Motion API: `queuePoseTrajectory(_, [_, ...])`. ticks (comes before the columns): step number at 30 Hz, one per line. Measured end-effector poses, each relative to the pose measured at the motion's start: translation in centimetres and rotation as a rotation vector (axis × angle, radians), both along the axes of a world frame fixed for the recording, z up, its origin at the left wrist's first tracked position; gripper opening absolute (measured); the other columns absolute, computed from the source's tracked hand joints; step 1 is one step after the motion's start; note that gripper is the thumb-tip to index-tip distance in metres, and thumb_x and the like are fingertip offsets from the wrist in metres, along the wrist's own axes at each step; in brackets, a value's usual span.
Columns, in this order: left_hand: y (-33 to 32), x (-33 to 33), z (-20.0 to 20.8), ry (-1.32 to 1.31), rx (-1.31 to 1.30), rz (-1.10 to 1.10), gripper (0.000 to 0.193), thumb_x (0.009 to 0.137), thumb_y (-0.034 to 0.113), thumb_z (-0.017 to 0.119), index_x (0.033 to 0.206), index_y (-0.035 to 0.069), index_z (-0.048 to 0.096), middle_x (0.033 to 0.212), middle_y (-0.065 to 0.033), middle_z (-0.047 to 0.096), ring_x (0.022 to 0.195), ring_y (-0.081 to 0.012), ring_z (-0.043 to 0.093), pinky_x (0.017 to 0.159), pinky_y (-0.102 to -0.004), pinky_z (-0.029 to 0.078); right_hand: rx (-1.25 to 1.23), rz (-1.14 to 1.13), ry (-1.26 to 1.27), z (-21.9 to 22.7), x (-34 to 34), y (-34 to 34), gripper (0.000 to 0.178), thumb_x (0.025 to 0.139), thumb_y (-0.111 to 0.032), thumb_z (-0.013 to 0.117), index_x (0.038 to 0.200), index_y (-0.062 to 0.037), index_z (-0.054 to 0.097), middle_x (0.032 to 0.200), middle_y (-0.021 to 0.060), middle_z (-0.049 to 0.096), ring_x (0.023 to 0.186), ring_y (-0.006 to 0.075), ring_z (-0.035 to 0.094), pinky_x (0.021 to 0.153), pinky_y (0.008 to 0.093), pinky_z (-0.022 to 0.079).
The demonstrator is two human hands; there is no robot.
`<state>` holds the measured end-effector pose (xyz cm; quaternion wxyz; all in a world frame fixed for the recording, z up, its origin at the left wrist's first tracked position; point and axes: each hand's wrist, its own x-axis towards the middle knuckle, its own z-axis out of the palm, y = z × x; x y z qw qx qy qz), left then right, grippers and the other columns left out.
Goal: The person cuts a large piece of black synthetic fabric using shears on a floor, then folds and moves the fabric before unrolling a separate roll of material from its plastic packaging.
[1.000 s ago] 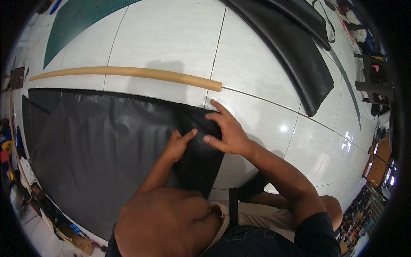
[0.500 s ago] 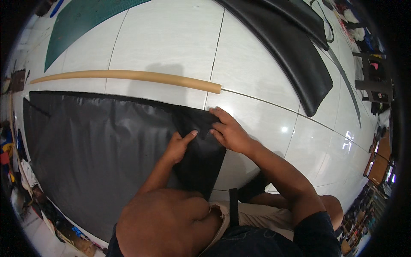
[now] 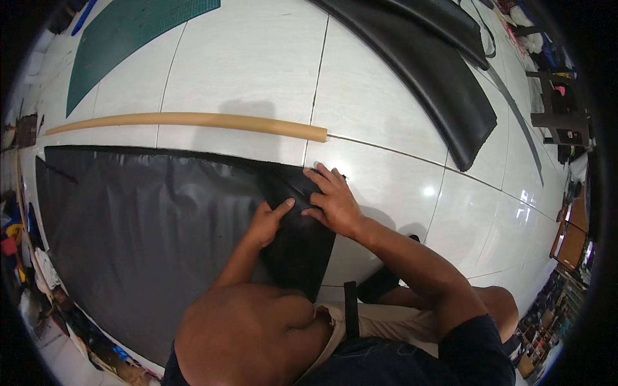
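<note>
A large sheet of black leather-like material (image 3: 148, 238) lies spread on the floor in front of me and to my left. Its right end is folded over into a darker, matte flap (image 3: 296, 254). My left hand (image 3: 265, 224) is closed on the sheet beside the fold, thumb on top; its other fingers are partly hidden. At the far right corner rests my right hand (image 3: 336, 202), fingers spread over the flap and thumb bent toward the left hand. The sheet bunches slightly between the two hands.
A long tan tube (image 3: 212, 119) lies just beyond the sheet on white floor tiles (image 3: 386, 174). Farther off are a green cutting mat (image 3: 129, 48) and rolled black material (image 3: 438, 96), with a thin dark strip (image 3: 518, 109) beside it. Clutter lines both sides.
My right hand has slid slightly left and its fingers have spread more over the corner. The left hand keeps its place on the sheet. The view has shifted a little.
</note>
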<state>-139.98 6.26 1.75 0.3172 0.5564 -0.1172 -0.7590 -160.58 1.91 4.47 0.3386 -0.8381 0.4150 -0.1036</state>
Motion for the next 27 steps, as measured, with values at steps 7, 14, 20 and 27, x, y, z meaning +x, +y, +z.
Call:
queuePoseTrajectory(7, [0.4, 0.1, -0.5, 0.017, -0.016, 0.013, 0.042, 0.091, 0.018, 0.067, 0.125, -0.003, 0.053, 0.116, -0.0117, 0.062, 0.099, -0.0198, 0.062, 0.085, -0.0326, 0.051, 0.076, -0.121, -0.09, -0.3, -0.7, -1.1, 0.03, 0.079, -0.021, 0.075, 0.096, 0.0001, 0.063, 0.145, 0.0203, 0.039, 0.133, 0.0413, 0.039, 0.108, 0.0485, 0.036])
queuePoseTrajectory(14, [0.0, 0.1, 0.7, -0.002, -0.01, 0.02, 0.038, 0.091, 0.017, 0.067, 0.122, -0.002, 0.056, 0.112, -0.0111, 0.064, 0.098, -0.0197, 0.062, 0.085, -0.0325, 0.051, 0.016, -0.046, -0.079, 2.3, 0.1, -0.7, 0.043, 0.08, -0.034, 0.074, 0.108, -0.0048, 0.06, 0.148, 0.0214, 0.032, 0.136, 0.0446, 0.032, 0.109, 0.0584, 0.029])
queuePoseTrajectory(20, [0.1, 0.2, 0.1, -0.03, 0.065, -0.001, 0.032, 0.091, 0.017, 0.067, 0.115, -0.001, 0.059, 0.104, -0.0094, 0.066, 0.09, -0.0182, 0.064, 0.078, -0.0321, 0.053, 0.005, -0.018, 0.017, 0.3, 0.0, -0.2, 0.024, 0.077, -0.024, 0.076, 0.08, -0.0024, 0.067, 0.147, 0.0203, 0.035, 0.139, 0.0434, 0.028, 0.108, 0.0649, 0.025])
queuePoseTrajectory(27, [0.1, -0.4, 0.0, -0.074, 0.021, 0.064, 0.027, 0.088, 0.023, 0.072, 0.097, 0.0, 0.063, 0.086, -0.0054, 0.065, 0.071, -0.0147, 0.062, 0.065, -0.0291, 0.051, 0.043, -0.09, -0.061, -0.6, -1.1, -1.1, 0.018, 0.082, -0.015, 0.071, 0.089, 0.0003, 0.064, 0.144, 0.0234, 0.037, 0.132, 0.0443, 0.038, 0.107, 0.0506, 0.036])
